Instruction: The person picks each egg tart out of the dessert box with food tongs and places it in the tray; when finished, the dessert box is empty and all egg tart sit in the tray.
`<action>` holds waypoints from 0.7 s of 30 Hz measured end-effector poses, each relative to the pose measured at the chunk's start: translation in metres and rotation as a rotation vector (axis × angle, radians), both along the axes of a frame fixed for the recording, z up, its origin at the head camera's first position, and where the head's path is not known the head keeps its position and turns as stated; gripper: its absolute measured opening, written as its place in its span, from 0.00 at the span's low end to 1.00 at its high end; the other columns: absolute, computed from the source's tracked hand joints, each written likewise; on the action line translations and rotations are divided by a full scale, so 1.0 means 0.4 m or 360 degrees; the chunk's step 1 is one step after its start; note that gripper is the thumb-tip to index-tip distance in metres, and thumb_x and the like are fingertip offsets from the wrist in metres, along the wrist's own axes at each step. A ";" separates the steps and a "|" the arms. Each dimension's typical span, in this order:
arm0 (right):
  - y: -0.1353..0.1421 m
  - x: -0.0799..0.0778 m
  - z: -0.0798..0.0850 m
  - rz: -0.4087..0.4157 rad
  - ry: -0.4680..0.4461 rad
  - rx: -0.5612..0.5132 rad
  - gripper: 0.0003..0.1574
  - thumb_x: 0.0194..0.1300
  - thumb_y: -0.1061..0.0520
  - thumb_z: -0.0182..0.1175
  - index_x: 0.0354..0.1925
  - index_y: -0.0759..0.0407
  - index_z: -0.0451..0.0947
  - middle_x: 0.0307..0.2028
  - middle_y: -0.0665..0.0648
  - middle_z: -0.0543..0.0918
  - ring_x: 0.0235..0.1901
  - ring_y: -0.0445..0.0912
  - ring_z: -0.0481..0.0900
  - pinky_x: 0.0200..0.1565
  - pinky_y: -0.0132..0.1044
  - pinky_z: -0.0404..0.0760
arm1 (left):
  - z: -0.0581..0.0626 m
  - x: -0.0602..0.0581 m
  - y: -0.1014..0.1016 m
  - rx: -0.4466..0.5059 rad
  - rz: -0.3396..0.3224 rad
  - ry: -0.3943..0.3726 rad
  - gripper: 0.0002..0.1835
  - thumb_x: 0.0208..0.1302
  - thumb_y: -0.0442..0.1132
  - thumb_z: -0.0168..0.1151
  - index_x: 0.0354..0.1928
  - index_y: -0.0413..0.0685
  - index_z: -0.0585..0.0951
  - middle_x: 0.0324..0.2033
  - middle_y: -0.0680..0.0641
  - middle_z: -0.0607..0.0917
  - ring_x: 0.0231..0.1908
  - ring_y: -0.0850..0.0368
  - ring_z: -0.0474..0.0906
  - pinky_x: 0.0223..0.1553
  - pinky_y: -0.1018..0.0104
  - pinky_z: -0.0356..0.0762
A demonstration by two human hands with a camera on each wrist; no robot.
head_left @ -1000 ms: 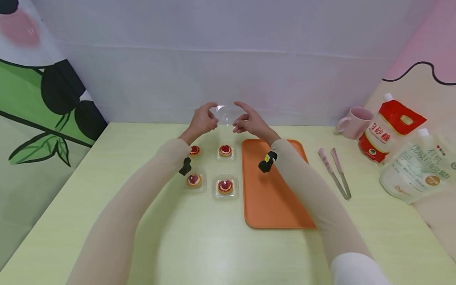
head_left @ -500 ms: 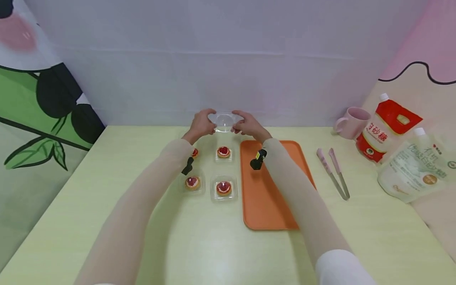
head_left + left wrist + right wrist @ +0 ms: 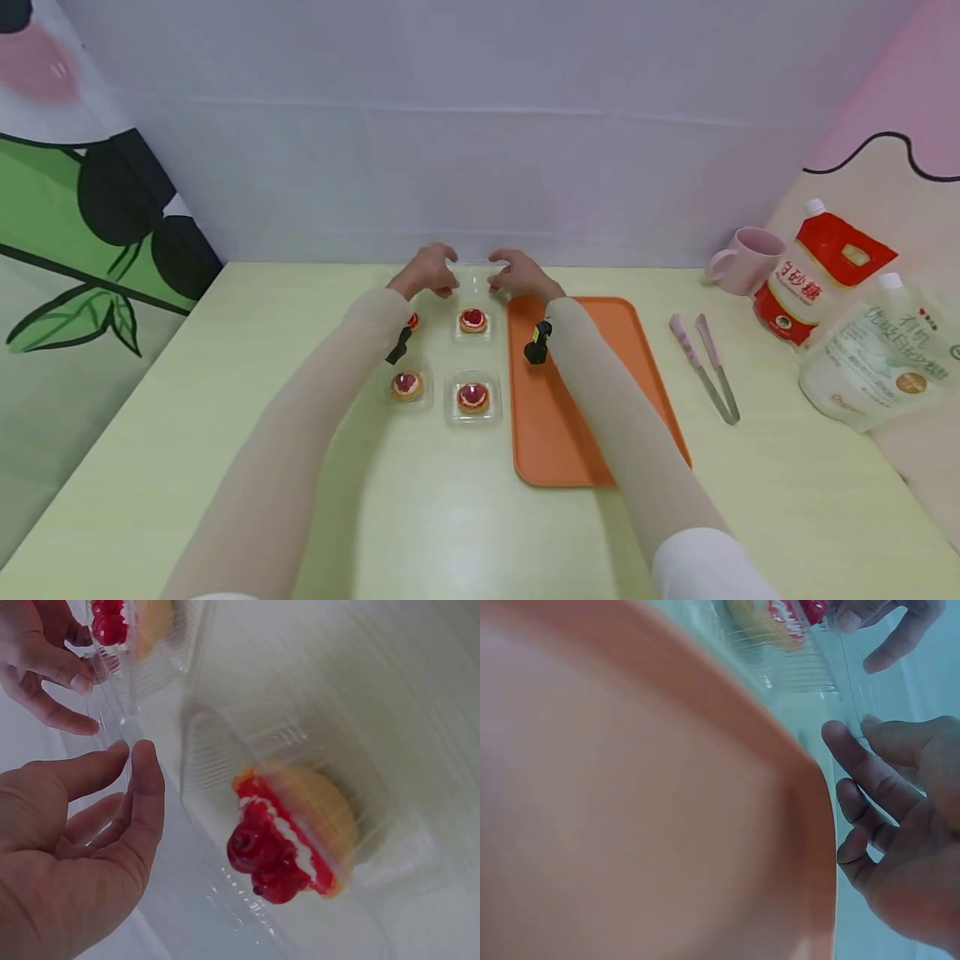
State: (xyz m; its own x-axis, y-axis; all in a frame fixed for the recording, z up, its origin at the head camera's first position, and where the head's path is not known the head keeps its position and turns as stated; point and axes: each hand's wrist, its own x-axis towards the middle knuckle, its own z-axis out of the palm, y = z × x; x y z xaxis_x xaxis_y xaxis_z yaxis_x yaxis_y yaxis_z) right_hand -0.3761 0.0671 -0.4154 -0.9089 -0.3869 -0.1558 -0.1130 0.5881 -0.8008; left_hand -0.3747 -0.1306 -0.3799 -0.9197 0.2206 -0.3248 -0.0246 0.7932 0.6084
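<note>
From above, the head view faces forward-down; close wrist views share one tart [image 3: 473, 320].

Wears long, plain beige sleeves [image 3: 626, 425], close-fitting for their whole visible length. Shows white fabric [image 3: 708, 565] further up, broad on the right, a sliver on the left. Carries a small black wrist camera [image 3: 399, 347] on each side, with a yellow patch [image 3: 537, 334] on the right one.
</note>
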 end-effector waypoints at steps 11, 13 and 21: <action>-0.009 0.010 0.003 -0.0015 0.0013 0.0179 0.30 0.72 0.56 0.58 0.69 0.61 0.67 0.52 0.64 0.85 0.54 0.55 0.80 0.58 0.45 0.77 | 0.000 -0.008 0.004 -0.0125 -0.0047 -0.0072 0.31 0.67 0.31 0.62 0.70 0.36 0.65 0.59 0.32 0.76 0.26 0.59 0.80 0.35 0.67 0.83; -0.011 0.010 0.000 -0.0016 0.0003 0.0174 0.30 0.72 0.56 0.58 0.69 0.61 0.67 0.52 0.64 0.85 0.53 0.55 0.80 0.57 0.44 0.77 | -0.004 -0.012 0.002 -0.0139 -0.0052 -0.0089 0.31 0.67 0.31 0.62 0.70 0.36 0.65 0.60 0.33 0.74 0.27 0.59 0.79 0.34 0.68 0.82; -0.013 0.008 -0.007 -0.0017 0.0016 0.0172 0.32 0.72 0.54 0.59 0.69 0.60 0.67 0.52 0.64 0.85 0.54 0.55 0.80 0.58 0.45 0.77 | -0.014 -0.015 -0.009 -0.0150 -0.0062 -0.0107 0.32 0.67 0.33 0.63 0.71 0.37 0.64 0.51 0.35 0.80 0.27 0.59 0.79 0.34 0.68 0.82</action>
State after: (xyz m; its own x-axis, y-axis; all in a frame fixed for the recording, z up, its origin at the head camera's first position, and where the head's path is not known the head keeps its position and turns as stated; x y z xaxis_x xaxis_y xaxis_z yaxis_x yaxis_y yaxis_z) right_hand -0.3729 0.0618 -0.4184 -0.9144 -0.3588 -0.1873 -0.1141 0.6723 -0.7314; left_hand -0.3809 -0.1341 -0.3854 -0.8864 0.2213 -0.4066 -0.0311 0.8479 0.5292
